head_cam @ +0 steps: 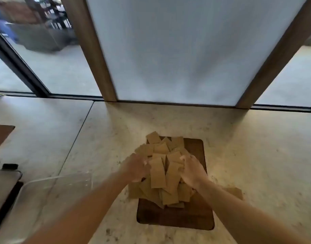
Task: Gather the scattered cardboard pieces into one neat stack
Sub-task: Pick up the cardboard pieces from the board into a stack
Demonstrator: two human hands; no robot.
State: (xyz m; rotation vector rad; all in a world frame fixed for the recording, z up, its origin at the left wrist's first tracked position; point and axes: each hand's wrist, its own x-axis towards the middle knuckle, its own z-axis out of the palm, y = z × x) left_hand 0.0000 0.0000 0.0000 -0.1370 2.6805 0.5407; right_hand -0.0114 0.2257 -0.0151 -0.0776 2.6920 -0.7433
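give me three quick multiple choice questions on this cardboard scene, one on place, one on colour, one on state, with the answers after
1. Where does most of the cardboard pile lie?
A. in the clear plastic container
B. on the wooden board
C. on the grey tray

2. What colour is the wooden board?
A. dark brown
B. white
C. green

3. How do the cardboard pieces lie?
A. one squared-up stack
B. a loose, overlapping heap
C. a single row, none touching

Answers:
1 B, the pile covers the board on the countertop.
2 A, its bare near end is dark brown.
3 B, pieces point many ways between the left hand and right hand.
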